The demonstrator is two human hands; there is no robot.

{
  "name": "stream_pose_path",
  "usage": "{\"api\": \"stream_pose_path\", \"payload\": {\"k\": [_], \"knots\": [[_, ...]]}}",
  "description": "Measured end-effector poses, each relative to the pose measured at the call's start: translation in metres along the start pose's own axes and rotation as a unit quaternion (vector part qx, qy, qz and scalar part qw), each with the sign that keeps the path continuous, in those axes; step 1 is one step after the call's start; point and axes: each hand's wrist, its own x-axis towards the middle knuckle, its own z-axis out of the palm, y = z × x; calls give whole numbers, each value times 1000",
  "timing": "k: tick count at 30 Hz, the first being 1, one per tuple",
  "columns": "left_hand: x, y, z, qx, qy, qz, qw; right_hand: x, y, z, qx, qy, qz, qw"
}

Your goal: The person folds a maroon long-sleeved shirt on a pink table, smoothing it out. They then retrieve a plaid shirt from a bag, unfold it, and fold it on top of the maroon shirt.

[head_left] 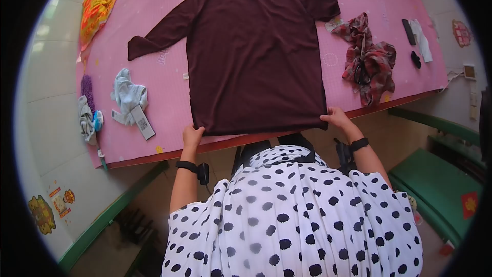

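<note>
A dark maroon long-sleeved shirt (255,57) lies spread out on a pink patterned tablecloth (165,92), its neckline at the far side. My left hand (193,135) pinches the hem's left corner near the table's front edge. At the opposite hem corner, my right hand (336,117) grips the fabric between thumb and fingers. The left sleeve angles outward with its cuff end turned over. The right sleeve is bent back upon itself beside the shoulder. Some soft creases run across the shirt's body.
Right of the shirt lies a crumpled red-and-grey scarf-like cloth (371,65) with black-handled scissors (361,75) on it. To the left are a pale cloth (130,88) and a tag bearing a printed code (143,122). A green bench (430,188) stands at lower right.
</note>
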Motion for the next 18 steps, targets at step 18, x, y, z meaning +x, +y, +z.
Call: {"api": "stream_pose_path", "payload": {"k": [18], "knots": [[-22, 5, -44, -339, -251, -62, 904, -25, 6, -10, 206, -61, 17, 977]]}}
